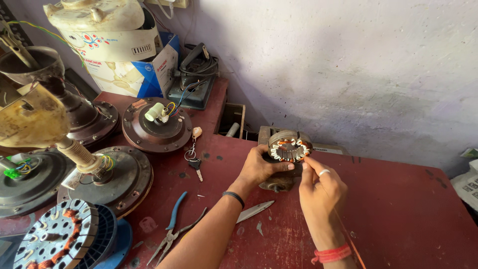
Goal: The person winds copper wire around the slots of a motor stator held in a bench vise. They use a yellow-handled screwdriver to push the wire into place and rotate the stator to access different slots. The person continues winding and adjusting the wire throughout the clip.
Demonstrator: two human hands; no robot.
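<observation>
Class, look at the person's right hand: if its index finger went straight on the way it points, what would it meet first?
The right hand would first meet the copper-wound stator, whose rim its fingertip seems already to touch.

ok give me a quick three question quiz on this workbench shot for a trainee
1. True or false: the left hand grips the side of the small motor stator with copper windings.
2. Which tool lies on the red table nearest the person's left forearm? A) blue-handled pliers B) a hammer C) a tape measure
3. Fill in: the right hand touches the stator's rim with its ____ finger.

Key:
1. True; the left hand wraps its near side and steadies it.
2. A; the blue-handled pliers lie just left of the forearm, near a metal blade.
3. Index; a ring shows on another finger.
</observation>
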